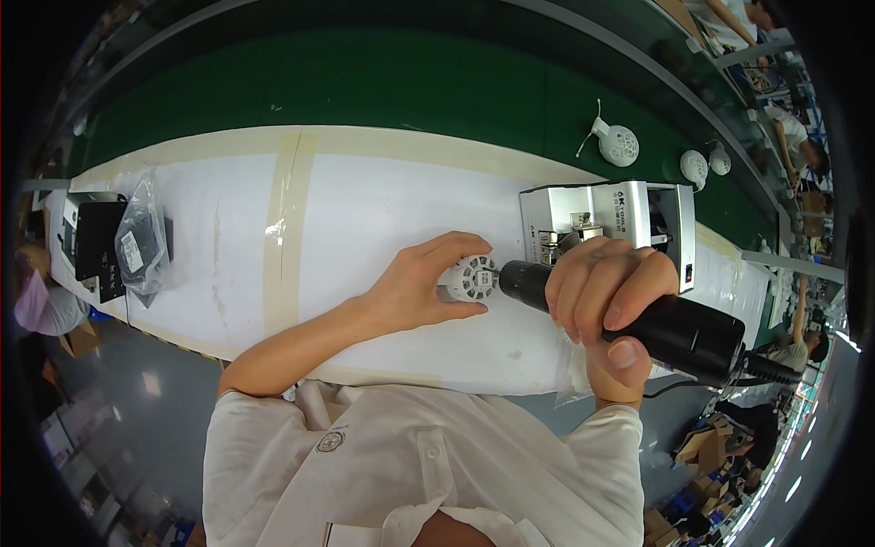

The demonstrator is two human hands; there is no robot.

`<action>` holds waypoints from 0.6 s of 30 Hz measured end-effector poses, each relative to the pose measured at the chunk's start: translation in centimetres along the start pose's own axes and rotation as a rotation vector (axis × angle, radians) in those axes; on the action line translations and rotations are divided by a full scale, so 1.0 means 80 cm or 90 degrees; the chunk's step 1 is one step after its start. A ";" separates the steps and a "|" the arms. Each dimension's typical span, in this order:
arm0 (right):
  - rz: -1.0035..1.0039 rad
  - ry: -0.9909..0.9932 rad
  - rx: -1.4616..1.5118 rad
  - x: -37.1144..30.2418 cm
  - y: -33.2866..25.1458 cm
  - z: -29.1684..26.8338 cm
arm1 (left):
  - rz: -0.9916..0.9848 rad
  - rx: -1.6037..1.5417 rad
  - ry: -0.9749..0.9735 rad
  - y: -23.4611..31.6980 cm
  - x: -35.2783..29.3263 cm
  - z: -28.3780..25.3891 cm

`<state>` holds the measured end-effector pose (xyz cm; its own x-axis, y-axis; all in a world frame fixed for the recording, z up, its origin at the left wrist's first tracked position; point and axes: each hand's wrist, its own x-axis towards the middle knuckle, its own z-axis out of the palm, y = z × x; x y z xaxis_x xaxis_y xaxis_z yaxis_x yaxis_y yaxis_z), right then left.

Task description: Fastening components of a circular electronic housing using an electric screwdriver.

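My left hand (410,284) is closed around a small white round part (476,279) with a ring of slots in its face, thumb below and fingers above. In my right fist is a black electric screwdriver (697,339), lying nearly level, with its cable leaving at the right end. The screwdriver's narrow tip points left and meets the right edge of the white part; whether it sits in a screw is too small to tell. My right hand (606,296) wraps the middle of the tool's body, just in front of a silver screw feeder machine (620,208).
Beyond the white table (383,196) runs a green conveyor belt (383,87) carrying white perforated round parts (620,146) at the right. A black device (98,246) and a clear plastic bag (146,239) stand at the table's left end. Other people work at the far right.
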<state>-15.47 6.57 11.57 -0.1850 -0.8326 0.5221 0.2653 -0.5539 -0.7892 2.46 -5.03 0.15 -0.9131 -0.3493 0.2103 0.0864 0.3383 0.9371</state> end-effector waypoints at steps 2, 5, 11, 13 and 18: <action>0.002 -0.002 -0.011 0.001 0.001 -0.001 | -0.002 0.002 -0.002 0.001 0.000 0.000; 0.003 -0.009 -0.048 0.004 0.001 -0.004 | -0.001 0.008 -0.011 0.004 0.001 0.000; -0.021 -0.042 -0.047 0.015 -0.011 -0.010 | 0.006 -0.001 -0.024 0.000 0.003 -0.005; -0.022 -0.004 -0.058 0.008 -0.051 -0.010 | 0.013 -0.011 -0.035 0.001 0.010 0.000; -0.096 0.059 -0.331 0.005 -0.054 0.001 | 0.003 -0.004 -0.010 0.002 0.004 -0.003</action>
<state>-16.59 8.59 15.23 -0.2738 -0.7270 0.6297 -0.2694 -0.5706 -0.7758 2.28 -5.30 0.42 -0.9189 -0.3338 0.2102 0.0929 0.3347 0.9377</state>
